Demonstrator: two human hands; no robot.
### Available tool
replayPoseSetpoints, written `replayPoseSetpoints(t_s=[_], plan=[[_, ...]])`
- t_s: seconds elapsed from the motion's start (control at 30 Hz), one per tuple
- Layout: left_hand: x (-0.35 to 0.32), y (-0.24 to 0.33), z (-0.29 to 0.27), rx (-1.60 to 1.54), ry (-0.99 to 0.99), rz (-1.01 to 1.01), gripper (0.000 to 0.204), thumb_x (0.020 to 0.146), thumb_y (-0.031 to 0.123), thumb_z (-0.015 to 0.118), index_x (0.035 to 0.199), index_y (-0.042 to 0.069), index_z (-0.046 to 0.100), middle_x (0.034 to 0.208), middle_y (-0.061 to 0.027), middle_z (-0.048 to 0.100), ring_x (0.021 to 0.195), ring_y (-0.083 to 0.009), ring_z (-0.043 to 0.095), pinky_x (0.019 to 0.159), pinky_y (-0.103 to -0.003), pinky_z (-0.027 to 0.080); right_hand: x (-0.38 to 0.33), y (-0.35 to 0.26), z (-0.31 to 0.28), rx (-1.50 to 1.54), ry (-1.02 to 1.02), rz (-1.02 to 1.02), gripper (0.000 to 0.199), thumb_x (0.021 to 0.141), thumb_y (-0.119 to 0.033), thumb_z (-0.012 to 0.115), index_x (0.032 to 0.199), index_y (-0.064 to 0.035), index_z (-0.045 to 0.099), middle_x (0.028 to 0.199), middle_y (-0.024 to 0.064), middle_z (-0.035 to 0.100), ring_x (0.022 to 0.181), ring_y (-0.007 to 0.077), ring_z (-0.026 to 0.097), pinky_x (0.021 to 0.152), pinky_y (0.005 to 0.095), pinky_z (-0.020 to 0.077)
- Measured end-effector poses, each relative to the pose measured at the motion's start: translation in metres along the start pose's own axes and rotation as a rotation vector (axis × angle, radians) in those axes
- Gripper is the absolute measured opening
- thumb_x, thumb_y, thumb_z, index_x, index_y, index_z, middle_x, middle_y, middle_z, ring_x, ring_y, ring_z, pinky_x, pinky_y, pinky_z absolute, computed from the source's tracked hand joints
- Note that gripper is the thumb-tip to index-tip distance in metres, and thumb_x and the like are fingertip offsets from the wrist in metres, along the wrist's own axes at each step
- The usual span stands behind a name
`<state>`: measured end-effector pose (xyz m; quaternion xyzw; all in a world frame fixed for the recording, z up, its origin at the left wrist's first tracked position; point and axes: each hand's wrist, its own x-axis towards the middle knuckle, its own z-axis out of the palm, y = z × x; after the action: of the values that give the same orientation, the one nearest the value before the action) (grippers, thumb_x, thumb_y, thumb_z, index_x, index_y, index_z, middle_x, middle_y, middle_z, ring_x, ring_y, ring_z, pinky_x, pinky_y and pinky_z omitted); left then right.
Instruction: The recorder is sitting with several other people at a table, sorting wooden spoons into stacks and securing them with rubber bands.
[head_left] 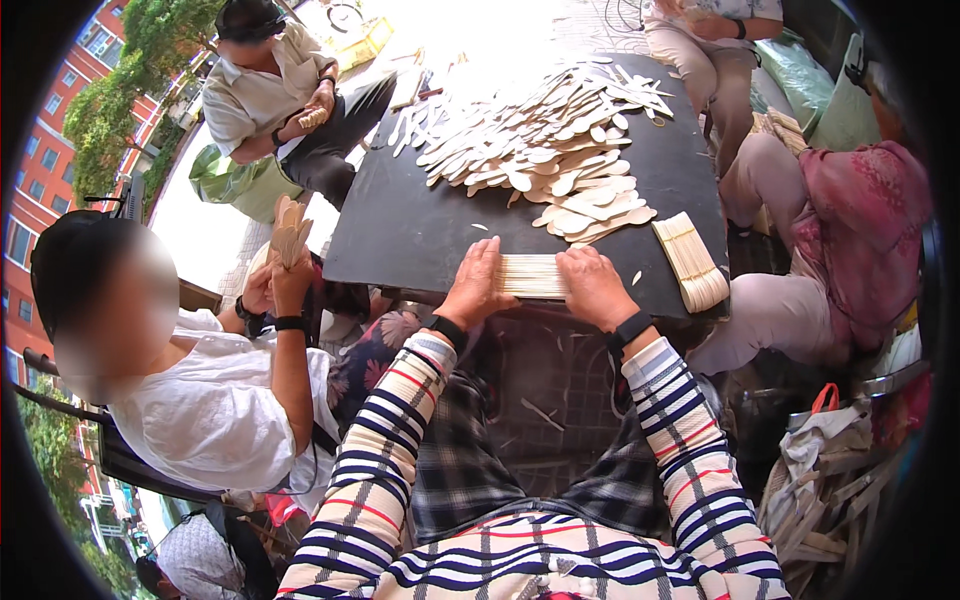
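On my feed, the left hand (474, 285) and right hand (597, 288) are gripping opposite ends of a wooden-stick stack (531, 277) by the counter's (390, 240) six o'clock edge; whether it's resting there, I'm not quite telling. I'm favouring even inward pressure, squaring ends without bowing sticks.

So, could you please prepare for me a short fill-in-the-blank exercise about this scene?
1. The person's left hand and right hand hold the opposite ____ of a stack of wooden sticks.
2. A separate stick bundle lies nearer to the person's ____ hand.
3. The loose pile of sticks lies on a table coloured ____.
4. The co-worker in a white shirt sits on the person's ____ side.

Missing words: ends; right; black; left.
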<state>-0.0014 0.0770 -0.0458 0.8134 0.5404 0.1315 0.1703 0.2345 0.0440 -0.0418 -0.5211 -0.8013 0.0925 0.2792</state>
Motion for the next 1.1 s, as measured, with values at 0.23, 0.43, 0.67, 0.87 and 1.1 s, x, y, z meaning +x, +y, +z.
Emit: replayPoseSetpoints(t_s=[0.23, 0.43, 0.67, 0.87, 1.1], plan=[[0.0, 0.0, -0.008, -0.149, -0.03, -0.006, 0.095, 0.052, 0.014, 0.088, 0.136, 0.002, 0.045, 0.144, -0.0228, 0.036, 0.135, -0.0385, 0.034, 0.112, -0.039, 0.031, 0.032, 0.035, -0.005, -0.008, 0.222, 0.104, 0.016, 0.078, -0.016, 0.064, 0.086, -0.0031, 0.061, 0.092, 0.013, 0.061, 0.096, 0.0328, 0.057, 0.083, 0.0446, 0.0474], [0.006, 0.005, -0.009, -0.024, -0.019, 0.001, 0.097, 0.053, 0.016, 0.086, 0.139, 0.003, 0.042, 0.148, -0.0241, 0.031, 0.139, -0.0426, 0.027, 0.113, -0.047, 0.026, 0.058, 0.058, 0.014, -0.378, 0.218, 0.381, 0.017, 0.079, -0.015, 0.059, 0.091, -0.0034, 0.065, 0.104, 0.0118, 0.061, 0.109, 0.032, 0.051, 0.091, 0.0445, 0.0412], [0.007, 0.013, -0.005, -0.081, -0.006, -0.041, 0.104, 0.055, 0.023, 0.088, 0.142, 0.004, 0.035, 0.148, -0.0237, 0.03, 0.14, -0.0429, 0.024, 0.113, -0.054, 0.021, 0.064, 0.059, 0.018, -0.288, 0.192, 0.366, 0.011, 0.072, -0.007, 0.058, 0.074, -0.0028, 0.068, 0.092, 0.0139, 0.064, 0.102, 0.0316, 0.051, 0.089, 0.0439, 0.0405], [0.006, 0.018, -0.004, -0.154, 0.144, -0.036, 0.096, 0.06, 0.025, 0.087, 0.139, -0.001, 0.038, 0.144, -0.0248, 0.037, 0.137, -0.0408, 0.03, 0.113, -0.051, 0.024, 0.055, 0.057, -0.006, -0.145, 0.161, 0.402, 0.01, 0.07, -0.007, 0.058, 0.068, -0.0013, 0.065, 0.079, 0.0148, 0.066, 0.084, 0.0338, 0.059, 0.078, 0.0423, 0.0469], [0.022, 0.019, -0.016, -1.224, 0.329, -0.179, 0.045, 0.085, 0.018, 0.073, 0.12, -0.006, 0.056, 0.114, -0.017, 0.064, 0.096, -0.0221, 0.065, 0.083, -0.029, 0.051, 0.047, 0.022, -0.041, 0.792, 0.147, 0.64, 0.007, 0.074, -0.005, 0.066, 0.069, -0.0019, 0.062, 0.066, 0.0058, 0.064, 0.06, 0.0132, 0.061, 0.054, 0.0242, 0.0455]])
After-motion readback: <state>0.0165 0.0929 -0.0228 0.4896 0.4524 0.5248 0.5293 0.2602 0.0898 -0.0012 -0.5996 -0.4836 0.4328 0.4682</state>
